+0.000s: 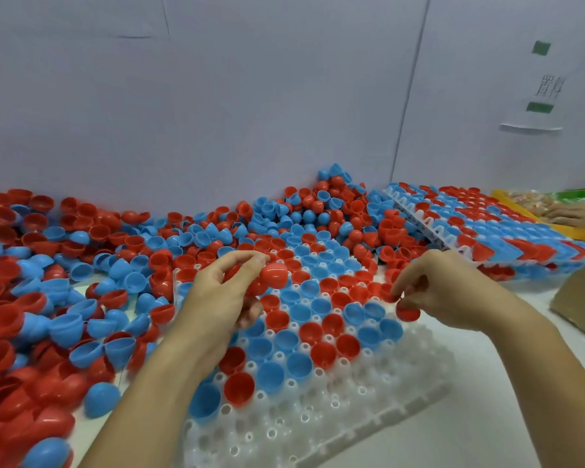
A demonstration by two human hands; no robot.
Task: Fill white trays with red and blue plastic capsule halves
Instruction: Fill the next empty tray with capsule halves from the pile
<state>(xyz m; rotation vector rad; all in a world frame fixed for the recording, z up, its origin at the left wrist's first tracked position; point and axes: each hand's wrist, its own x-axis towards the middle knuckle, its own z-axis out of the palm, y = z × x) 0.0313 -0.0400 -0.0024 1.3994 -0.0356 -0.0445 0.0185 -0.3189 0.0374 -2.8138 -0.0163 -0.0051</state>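
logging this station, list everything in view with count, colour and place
loose capsule halves: many, red and blue, heaped left and at the back against the wall
front tray: one, white, centre, far rows filled, near rows bare
filled trays: a stack, count unclear, white, right rear
cardboard: one piece, brown, right edge
yellow tray: one, far right, another person's hand on it
paper notice: one, white, on wall
left hand: holds red halves
right hand: pinches a red half
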